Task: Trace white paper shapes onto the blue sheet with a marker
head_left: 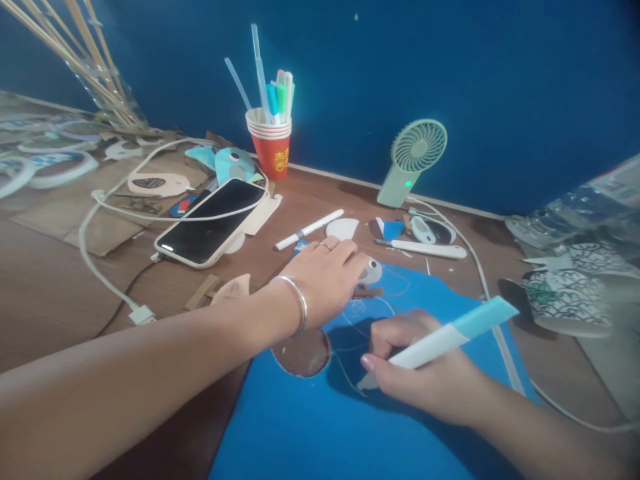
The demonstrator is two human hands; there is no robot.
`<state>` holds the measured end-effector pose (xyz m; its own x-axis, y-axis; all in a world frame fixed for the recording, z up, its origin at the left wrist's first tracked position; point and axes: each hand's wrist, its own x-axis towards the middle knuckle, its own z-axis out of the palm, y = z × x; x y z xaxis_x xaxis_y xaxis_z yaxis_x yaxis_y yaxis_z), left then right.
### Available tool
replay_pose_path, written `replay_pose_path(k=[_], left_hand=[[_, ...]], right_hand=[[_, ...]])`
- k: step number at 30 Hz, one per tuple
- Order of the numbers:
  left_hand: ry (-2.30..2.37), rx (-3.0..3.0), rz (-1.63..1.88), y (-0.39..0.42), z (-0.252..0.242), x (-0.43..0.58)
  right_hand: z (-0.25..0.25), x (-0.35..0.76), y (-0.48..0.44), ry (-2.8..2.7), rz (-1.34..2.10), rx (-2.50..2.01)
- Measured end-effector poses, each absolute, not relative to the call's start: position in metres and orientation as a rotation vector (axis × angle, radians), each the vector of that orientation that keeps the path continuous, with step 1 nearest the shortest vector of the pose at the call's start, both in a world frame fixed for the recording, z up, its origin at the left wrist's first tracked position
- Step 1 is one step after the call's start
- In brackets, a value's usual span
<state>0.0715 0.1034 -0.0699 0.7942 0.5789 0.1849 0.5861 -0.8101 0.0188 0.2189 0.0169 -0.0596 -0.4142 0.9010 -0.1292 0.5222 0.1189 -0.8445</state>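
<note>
A blue sheet (300, 427) lies on the brown table, with pale curved outlines drawn on it and a round hole cut at its left. My left hand (327, 270) rests palm down on the sheet's upper part, fingers stretched out. Under its fingertips is a small grey cut-out (371, 272) with a black-and-white eye, partly covered. A marker (430, 347), white with a light blue end, is gripped in my right hand (415, 360). Its tip meets the sheet at the end of a pale line. A small brown strip (369, 292) lies between the hands.
A phone (215, 223) with a white cable lies left, near cardboard cut-outs. Behind stand a red paper cup (271, 150) of markers and a green fan (413, 160). A white pen (309, 230) and a craft knife (425, 249) lie beyond the sheet. Patterned paper cups (567, 300) lie right.
</note>
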Motion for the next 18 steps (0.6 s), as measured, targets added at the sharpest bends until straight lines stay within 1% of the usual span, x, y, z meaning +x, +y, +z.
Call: replay_pose_path(k=[6, 13, 18], left_hand=[[-0.949, -2.936, -0.268, 0.1046, -0.0694, 0.0723], [-0.943, -2.949, -0.276, 0.1038, -0.0689, 0.0719], [-0.959, -2.939, -0.304, 0.1041, -0.0701, 0.0715]], right_hand=[[-0.0586, 0.2195, 0.016, -2.022, 1.211, -1.333], [-0.0561, 0.2245, 0.0183, -1.788, 1.35, -1.384], [-0.0567, 0.228, 0.0205, -1.963, 1.29, -1.275]])
